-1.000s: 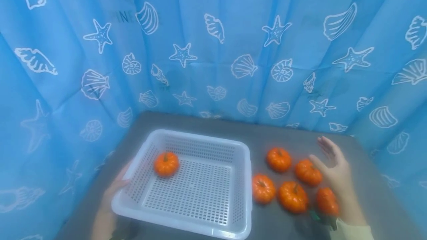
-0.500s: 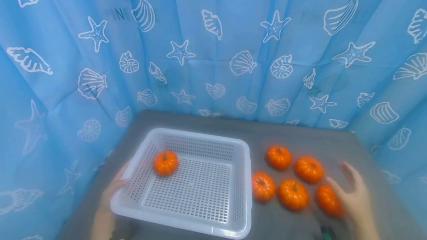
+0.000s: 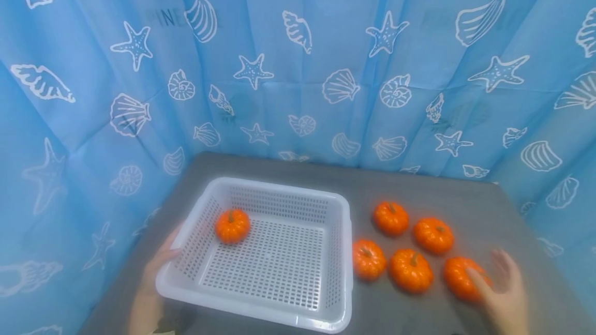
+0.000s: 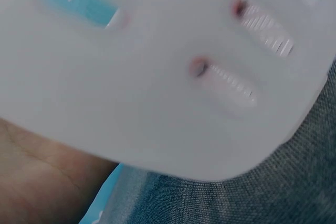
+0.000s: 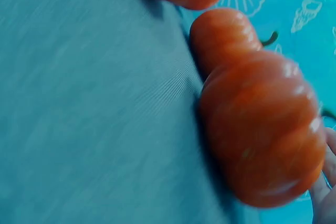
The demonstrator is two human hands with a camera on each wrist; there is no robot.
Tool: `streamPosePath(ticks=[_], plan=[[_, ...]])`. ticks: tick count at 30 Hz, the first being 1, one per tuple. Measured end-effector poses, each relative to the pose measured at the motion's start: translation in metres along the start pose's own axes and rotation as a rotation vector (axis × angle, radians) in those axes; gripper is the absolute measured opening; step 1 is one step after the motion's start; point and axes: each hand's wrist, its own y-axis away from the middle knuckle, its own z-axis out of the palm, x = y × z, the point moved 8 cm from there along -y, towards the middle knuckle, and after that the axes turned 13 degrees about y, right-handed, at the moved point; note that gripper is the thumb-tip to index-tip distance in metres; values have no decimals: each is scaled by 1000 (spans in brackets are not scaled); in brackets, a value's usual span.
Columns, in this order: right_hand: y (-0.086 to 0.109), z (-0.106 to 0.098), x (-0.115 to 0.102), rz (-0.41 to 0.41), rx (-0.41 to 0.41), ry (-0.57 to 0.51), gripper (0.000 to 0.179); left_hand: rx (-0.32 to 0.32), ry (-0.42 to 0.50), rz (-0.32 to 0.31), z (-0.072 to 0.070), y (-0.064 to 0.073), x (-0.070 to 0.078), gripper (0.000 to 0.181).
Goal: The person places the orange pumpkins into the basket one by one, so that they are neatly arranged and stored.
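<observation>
A white plastic basket [image 3: 326, 319] with slotted walls stands on the grey table, one small orange pumpkin [image 3: 232, 226] lying inside it at the left. My left hand [image 3: 155, 265] holds the basket's left side, thumb at the rim; its other fingers are mostly hidden. In the left wrist view the palm [image 4: 47, 177] lies by the basket's outer wall [image 4: 105, 93]. My right hand [image 3: 505, 293] is at the rightmost pumpkin [image 3: 461, 278], thumb in front of it and fingers spread apart beyond. The right wrist view shows this pumpkin [image 5: 262, 129] close, with fingertips [image 5: 331, 156] at its edge.
Several more pumpkins stand right of the basket, among them a back one [image 3: 390, 218], one beside the basket wall [image 3: 368, 260], a front one [image 3: 411, 271] and another [image 3: 433, 235]. A blue shell-patterned curtain [image 3: 298, 66] hangs around the table [image 3: 419, 180].
My right hand has moved down and to the right, from behind the pumpkins to beside the rightmost one. The left hand and the basket stay in place.
</observation>
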Motion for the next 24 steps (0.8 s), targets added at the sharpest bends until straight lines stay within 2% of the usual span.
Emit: streamPosePath(ticks=[2,7,9,12,16,22,24], plan=[[0,2,7,44,-10,-9,80,-24,11,-9,1,0,1,55],[-1,6,22,135,-42,-64,85,-31,30,-33,3,1,0,53],[-1,9,27,160,-60,-74,86,-67,49,-20,6,1,1,54],[-3,13,34,162,-95,-92,88,-93,79,-19,7,0,2,55],[-7,20,39,143,-144,-75,90,-74,113,-51,5,0,-2,55],[-7,25,40,108,-192,22,93,-110,103,-17,6,-3,1,55],[-7,25,38,85,-191,35,94,-142,107,-5,8,-3,3,55]])
